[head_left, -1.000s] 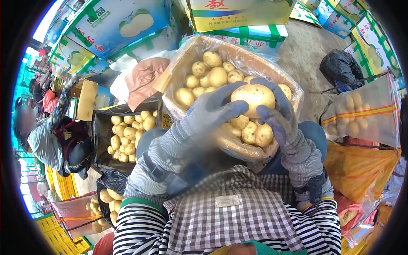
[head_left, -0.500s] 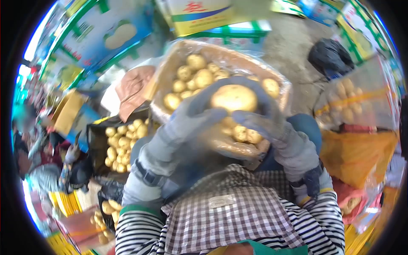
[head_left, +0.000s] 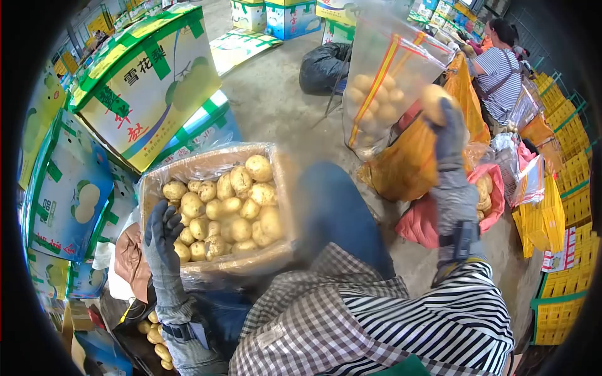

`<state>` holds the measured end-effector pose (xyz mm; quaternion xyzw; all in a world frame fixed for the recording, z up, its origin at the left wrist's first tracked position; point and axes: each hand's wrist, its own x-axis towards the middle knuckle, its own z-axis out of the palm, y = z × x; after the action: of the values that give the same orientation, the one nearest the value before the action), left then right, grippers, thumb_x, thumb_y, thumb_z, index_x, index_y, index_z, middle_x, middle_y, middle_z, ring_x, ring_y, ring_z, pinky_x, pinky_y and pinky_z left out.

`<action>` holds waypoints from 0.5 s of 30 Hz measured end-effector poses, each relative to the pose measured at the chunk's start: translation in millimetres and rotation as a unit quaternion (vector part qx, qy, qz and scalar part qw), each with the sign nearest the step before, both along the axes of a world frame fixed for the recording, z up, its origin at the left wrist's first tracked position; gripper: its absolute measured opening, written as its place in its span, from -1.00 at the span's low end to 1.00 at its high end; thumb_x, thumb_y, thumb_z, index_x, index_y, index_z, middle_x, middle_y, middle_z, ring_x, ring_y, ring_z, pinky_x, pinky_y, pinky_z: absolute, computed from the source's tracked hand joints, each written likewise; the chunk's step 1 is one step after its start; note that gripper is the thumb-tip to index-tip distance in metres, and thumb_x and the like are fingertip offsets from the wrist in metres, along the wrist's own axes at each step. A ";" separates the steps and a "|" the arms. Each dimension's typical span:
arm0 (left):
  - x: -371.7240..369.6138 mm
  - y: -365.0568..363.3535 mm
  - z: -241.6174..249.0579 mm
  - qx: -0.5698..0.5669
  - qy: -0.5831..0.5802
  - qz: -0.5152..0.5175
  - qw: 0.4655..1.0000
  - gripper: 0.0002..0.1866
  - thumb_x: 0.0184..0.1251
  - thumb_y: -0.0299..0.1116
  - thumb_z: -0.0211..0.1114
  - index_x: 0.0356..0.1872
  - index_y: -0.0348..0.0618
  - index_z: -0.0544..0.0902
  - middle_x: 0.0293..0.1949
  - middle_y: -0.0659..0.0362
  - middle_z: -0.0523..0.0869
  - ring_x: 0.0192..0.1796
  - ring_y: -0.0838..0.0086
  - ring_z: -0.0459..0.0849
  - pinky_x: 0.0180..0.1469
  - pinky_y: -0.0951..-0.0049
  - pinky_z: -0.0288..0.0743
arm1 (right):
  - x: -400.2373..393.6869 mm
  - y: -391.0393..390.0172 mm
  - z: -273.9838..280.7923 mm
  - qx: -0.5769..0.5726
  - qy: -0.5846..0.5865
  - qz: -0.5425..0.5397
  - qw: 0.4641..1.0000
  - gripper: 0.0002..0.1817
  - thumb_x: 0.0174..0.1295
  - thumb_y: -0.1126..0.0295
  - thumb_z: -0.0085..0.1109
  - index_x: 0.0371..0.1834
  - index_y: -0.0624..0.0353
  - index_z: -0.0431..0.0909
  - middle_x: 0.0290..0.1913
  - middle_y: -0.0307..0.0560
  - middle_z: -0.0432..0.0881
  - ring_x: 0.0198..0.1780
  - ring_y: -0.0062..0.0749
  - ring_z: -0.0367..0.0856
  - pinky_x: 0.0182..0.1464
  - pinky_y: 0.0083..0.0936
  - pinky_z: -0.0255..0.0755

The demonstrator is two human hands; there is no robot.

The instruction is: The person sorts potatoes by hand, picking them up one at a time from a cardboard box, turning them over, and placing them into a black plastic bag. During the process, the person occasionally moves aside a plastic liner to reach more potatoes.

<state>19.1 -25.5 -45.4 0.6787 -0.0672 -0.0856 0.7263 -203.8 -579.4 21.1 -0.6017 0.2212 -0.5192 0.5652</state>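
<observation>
My right hand (head_left: 449,128), in a grey glove, grips a large potato (head_left: 437,103) out to the right, beside a clear bag (head_left: 370,69) with orange stripes that holds potatoes. My left hand (head_left: 162,230), also gloved, rests at the left side of a plastic-lined carton (head_left: 282,188) full of potatoes (head_left: 216,210). Its fingers are apart and nothing shows in them. The carton stands before my knees. An orange bag (head_left: 401,163) lies below the right hand, and a pink sack (head_left: 420,224) of potatoes stands nearer to me.
Printed cartons (head_left: 144,94) are stacked at the left. A black bag (head_left: 321,67) lies on the floor ahead. Another person (head_left: 500,78) in a striped top is at the upper right, near yellow crates (head_left: 574,250). More potatoes (head_left: 155,338) are at the lower left.
The view has swung right. My hands, both around the large potato before, have parted: the right has carried it to the right, while the left has let go and moved to the carton's left side.
</observation>
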 end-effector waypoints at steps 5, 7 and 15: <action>3.4 -1.9 -11.0 -0.008 -0.020 -0.008 1.000 -0.54 0.51 -0.14 0.16 0.26 -0.23 0.53 0.05 0.10 0.66 -0.07 0.52 0.67 -0.04 0.53 0.58 | -73.9 -79.9 38.8 -0.191 0.047 -0.110 0.974 -0.54 0.35 0.27 0.25 0.27 0.20 0.48 0.22 -0.06 0.41 0.18 -0.27 0.56 0.02 -0.35 0.69; 8.3 -4.4 -20.4 -0.025 0.003 0.010 1.000 -0.54 0.50 -0.16 0.19 0.26 -0.25 0.53 0.03 0.12 0.67 -0.10 0.51 0.68 -0.06 0.54 0.58 | -34.2 -53.6 86.2 -0.222 0.071 -0.112 0.966 -0.49 0.33 0.26 0.28 0.29 0.22 0.44 0.21 -0.01 0.43 0.17 -0.24 0.57 0.03 -0.36 0.66; 34.3 22.7 -58.9 -0.109 0.001 0.086 0.990 -0.61 0.49 -0.27 0.21 0.21 -0.29 0.54 -0.08 0.18 0.68 -0.16 0.51 0.67 -0.13 0.53 0.59 | 201.7 -109.9 120.5 -0.420 0.197 -0.008 0.886 -0.23 0.24 -0.03 0.32 0.34 0.35 0.38 0.27 0.22 0.50 0.24 -0.17 0.55 0.17 -0.39 0.50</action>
<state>53.4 -2.9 -104.3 0.5984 -0.0168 -0.0162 0.8009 -2.1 -689.2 141.6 -0.8708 0.0943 -0.4389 0.2004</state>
